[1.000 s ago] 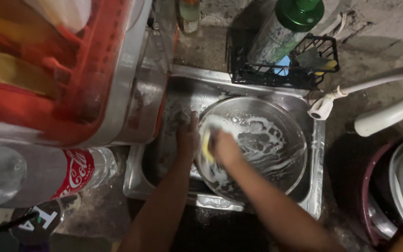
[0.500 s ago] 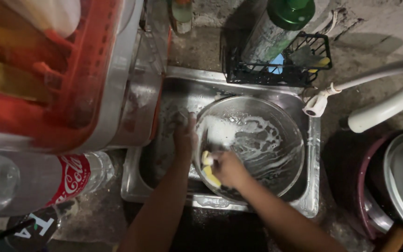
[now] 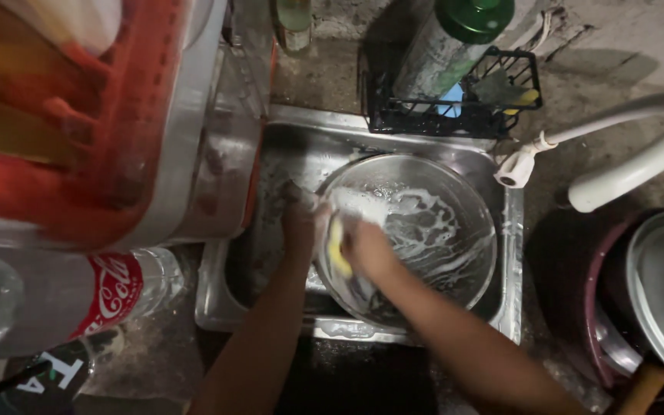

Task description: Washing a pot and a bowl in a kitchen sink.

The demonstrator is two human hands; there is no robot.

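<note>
2 hands meet at the left rim of a soapy steel bowl (image 3: 416, 230) that sits in the metal sink (image 3: 512, 307). The right hand (image 3: 366, 250) has its fingers closed on a yellow sponge (image 3: 336, 247) against the bowl's inside; the left hand (image 3: 301, 219) grips the rim, fingers curled. Both forearms reach up from below. Behind the sink, a black wire caddy (image 3: 455, 115) holds a green-capped bottle (image 3: 455, 38). Left on the surface lies a clear bottle (image 3: 78, 296) with a red label, under a red rack (image 3: 78, 115).

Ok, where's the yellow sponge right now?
The sponge is in the right hand, pressed against the left inner side of the soapy metal bowl in the sink, beside the left hand on the bowl's rim.
</note>
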